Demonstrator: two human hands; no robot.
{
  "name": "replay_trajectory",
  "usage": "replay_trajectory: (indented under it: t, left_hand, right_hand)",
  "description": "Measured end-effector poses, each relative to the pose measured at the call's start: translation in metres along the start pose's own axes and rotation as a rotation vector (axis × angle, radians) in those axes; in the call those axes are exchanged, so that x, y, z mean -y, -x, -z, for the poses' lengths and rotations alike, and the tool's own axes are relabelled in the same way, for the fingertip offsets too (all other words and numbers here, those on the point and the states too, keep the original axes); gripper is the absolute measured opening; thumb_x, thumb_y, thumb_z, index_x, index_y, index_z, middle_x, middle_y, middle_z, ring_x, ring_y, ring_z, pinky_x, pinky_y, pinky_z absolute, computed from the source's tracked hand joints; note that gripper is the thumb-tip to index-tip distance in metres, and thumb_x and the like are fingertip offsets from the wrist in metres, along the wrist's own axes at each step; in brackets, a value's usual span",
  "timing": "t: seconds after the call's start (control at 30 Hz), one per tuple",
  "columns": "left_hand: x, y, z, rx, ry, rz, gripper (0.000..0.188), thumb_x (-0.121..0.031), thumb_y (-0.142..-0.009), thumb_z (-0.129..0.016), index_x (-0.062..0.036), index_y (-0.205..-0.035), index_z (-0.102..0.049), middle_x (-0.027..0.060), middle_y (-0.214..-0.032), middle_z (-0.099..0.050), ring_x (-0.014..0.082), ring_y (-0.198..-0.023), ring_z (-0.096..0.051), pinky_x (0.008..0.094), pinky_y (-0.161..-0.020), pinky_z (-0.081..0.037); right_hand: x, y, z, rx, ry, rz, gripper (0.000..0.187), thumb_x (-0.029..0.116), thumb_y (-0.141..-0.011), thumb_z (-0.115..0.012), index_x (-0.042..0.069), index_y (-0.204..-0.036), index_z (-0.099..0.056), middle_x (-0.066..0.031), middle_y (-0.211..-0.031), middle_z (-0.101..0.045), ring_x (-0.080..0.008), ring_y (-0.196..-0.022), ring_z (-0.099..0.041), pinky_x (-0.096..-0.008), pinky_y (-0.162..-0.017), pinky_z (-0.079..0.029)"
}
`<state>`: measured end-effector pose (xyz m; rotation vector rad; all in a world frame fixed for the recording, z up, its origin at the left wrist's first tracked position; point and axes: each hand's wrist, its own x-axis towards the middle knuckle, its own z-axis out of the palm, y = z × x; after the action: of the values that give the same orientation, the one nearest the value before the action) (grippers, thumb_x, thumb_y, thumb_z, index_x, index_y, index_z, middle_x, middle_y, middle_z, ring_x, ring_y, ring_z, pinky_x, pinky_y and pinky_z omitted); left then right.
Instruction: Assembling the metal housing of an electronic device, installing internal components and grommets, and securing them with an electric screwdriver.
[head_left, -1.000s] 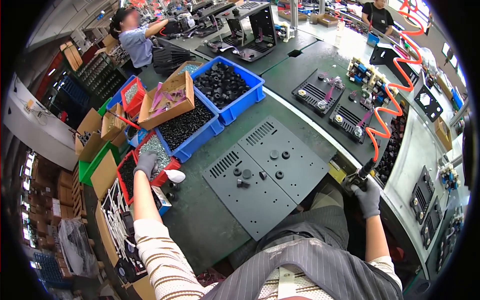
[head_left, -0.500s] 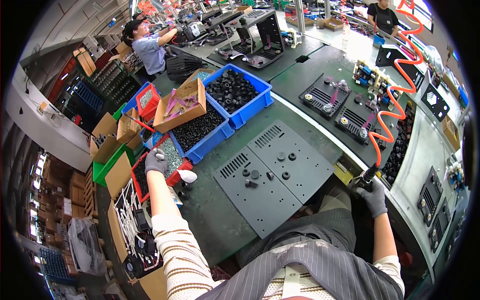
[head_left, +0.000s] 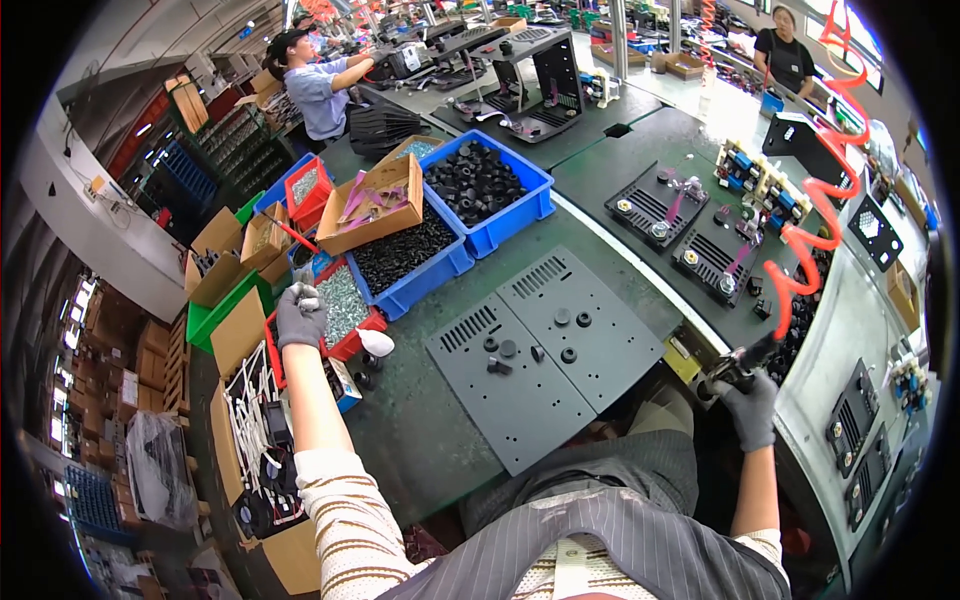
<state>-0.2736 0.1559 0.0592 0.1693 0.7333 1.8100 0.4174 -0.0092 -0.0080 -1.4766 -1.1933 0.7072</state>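
Head view: one left hand (head_left: 301, 318), grey-gloved, fingers bent and partly closed, at the left side of a red bin (head_left: 350, 347) of small silver fasteners (head_left: 345, 300); whether the fingers had hold of any could not be told.

One right hand (head_left: 750, 408), likewise gloved, closed around a dark hand-held driver (head_left: 738, 374), at the table's right edge; an orange coiled hose (head_left: 808, 239) rose above the tool.

Two grey metal plates (head_left: 525, 405), slotted and drilled, lay flat and side by side on the green table (head_left: 400, 455), between the hands. Upon them: several small black round parts (head_left: 508, 348), scattered.

Beyond the red bin: two blue bins (head_left: 510, 222), the nearer of small black pieces, the farther of larger ones. One cardboard tray (head_left: 375, 233) with purple strips, tilted, partly over the nearer blue bin. One white rounded object (head_left: 376, 343), just beside the red bin. White cables (head_left: 255, 405), in a carton near the left forearm.

Far side: one person in light blue (head_left: 315, 100), arms extended over the bench.
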Motion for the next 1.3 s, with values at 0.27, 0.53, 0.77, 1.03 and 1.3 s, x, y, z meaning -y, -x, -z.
replay_trajectory:
  t: [0.27,0.53,0.77,1.03,1.3]
  left_hand:
    - [0.039,0.082,-0.055,0.436,0.203,0.121,0.025,-0.005,-0.093,-0.045,-0.0037,-0.115,-0.058,0.0131,-0.112,-0.064,0.0131,-0.069,-0.059,0.0179,-0.046,-0.044]
    - [0.156,0.171,-0.075,0.322,0.008,0.464,0.020,-0.024,-0.095,-0.054,-0.0146,-0.112,-0.059,-0.0009,-0.085,-0.064,0.0071,-0.057,-0.054,0.0187,-0.041,-0.041]
    - [0.254,0.242,-0.057,0.299,-0.049,0.762,0.029,-0.030,-0.099,-0.046,-0.0061,-0.111,-0.055,-0.0003,-0.079,-0.054,0.0070,-0.055,-0.046,0.0166,-0.039,-0.033]
    - [0.262,0.248,-0.058,0.277,0.078,0.773,0.029,-0.030,-0.099,-0.045,-0.0060,-0.114,-0.054,-0.0011,-0.076,-0.053,0.0054,-0.054,-0.040,0.0154,-0.039,-0.032]
    - [0.269,0.250,-0.066,0.270,0.045,0.806,0.029,-0.028,-0.100,-0.044,-0.0044,-0.114,-0.055,-0.0005,-0.077,-0.053,0.0053,-0.054,-0.041,0.0158,-0.039,-0.032]
  right_hand:
    - [0.147,-0.064,-0.020,-0.195,-0.649,0.681,0.071,0.034,-0.081,-0.059,0.003,-0.139,-0.032,-0.0243,-0.131,-0.044,-0.0338,-0.121,-0.051,-0.0480,-0.091,-0.048]
    - [0.143,-0.064,-0.111,0.535,-1.471,0.163,0.042,0.031,-0.080,-0.062,0.006,-0.112,-0.050,-0.0085,-0.090,-0.054,-0.0201,-0.070,-0.058,-0.0342,-0.061,-0.047]
    - [0.153,-0.024,-0.177,0.404,-1.352,0.184,0.039,0.025,-0.080,-0.063,0.010,-0.113,-0.048,-0.0062,-0.089,-0.055,-0.0200,-0.072,-0.059,-0.0341,-0.068,-0.049]
    - [0.148,-0.003,-0.184,0.337,-1.242,0.251,0.040,0.024,-0.078,-0.065,0.010,-0.110,-0.046,-0.0069,-0.090,-0.054,-0.0204,-0.071,-0.058,-0.0341,-0.065,-0.049]
    - [0.151,-0.014,-0.172,0.267,-1.297,0.282,0.037,0.026,-0.078,-0.063,0.009,-0.105,-0.045,-0.0069,-0.086,-0.051,-0.0188,-0.068,-0.056,-0.0323,-0.062,-0.047]
